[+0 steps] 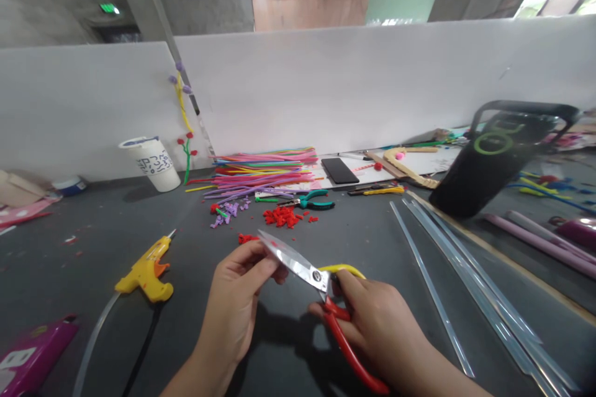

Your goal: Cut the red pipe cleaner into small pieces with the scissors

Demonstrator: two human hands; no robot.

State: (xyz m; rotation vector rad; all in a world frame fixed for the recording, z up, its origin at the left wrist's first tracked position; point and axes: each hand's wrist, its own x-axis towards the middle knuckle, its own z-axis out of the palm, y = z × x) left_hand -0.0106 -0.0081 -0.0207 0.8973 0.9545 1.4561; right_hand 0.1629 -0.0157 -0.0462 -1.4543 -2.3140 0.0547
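Note:
In my right hand (372, 310) is a pair of scissors (298, 263) with one red and one yellow handle, its blades pointing up and left. The blade tips reach the fingers of my left hand (244, 288), which are pinched together; whatever sits between them is hidden. Red fuzzy bits (246, 238) show just beyond the left fingertips, and I cannot tell whether they touch. Farther back lies a pile of short red pieces (282, 217), with short purple pieces (228, 212) to its left. Teal-handled pliers (311, 200) rest behind the red pile.
Colored pipe cleaners (265, 173) lie bundled at the back near a phone (339, 170). On the left are a yellow glue gun (149, 270) with its cord and a white cup (153, 164). Clear glue sticks (465, 279) and a black bottle (484, 164) occupy the right.

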